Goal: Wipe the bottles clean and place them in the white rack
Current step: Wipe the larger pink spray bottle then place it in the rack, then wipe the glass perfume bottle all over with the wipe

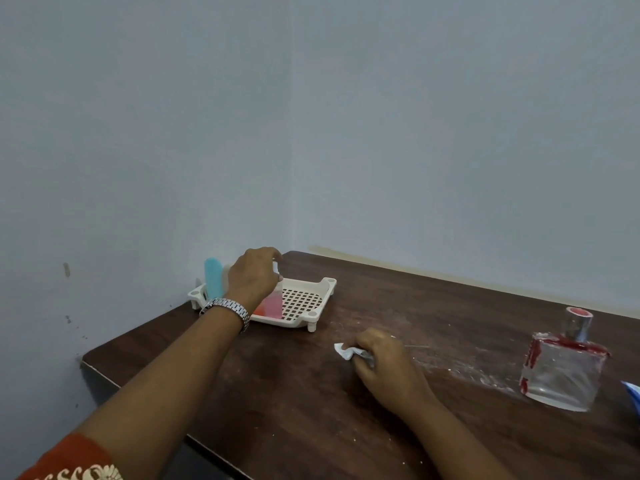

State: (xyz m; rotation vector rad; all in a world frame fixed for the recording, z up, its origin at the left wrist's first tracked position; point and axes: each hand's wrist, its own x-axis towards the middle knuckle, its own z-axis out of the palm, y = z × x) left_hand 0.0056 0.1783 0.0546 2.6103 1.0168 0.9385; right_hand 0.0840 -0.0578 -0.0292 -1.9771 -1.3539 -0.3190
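Observation:
A white perforated rack [304, 301] stands at the table's far left corner. A light blue bottle [214, 277] is upright at the rack's left end. My left hand [252, 275] grips the top of a small pink bottle [273, 303], which stands inside the rack. On the tabletop nearer me, my right hand [384, 365] rests closed around a crumpled white cloth [344, 351]. A clear glass bottle [562, 367] with red marks and a silver neck stands at the right.
The dark wooden table [311, 393] sits in a corner of grey-blue walls, with its left edge close to the rack. White scuffs streak its middle. A blue and white object [632, 393] shows at the right edge of the view.

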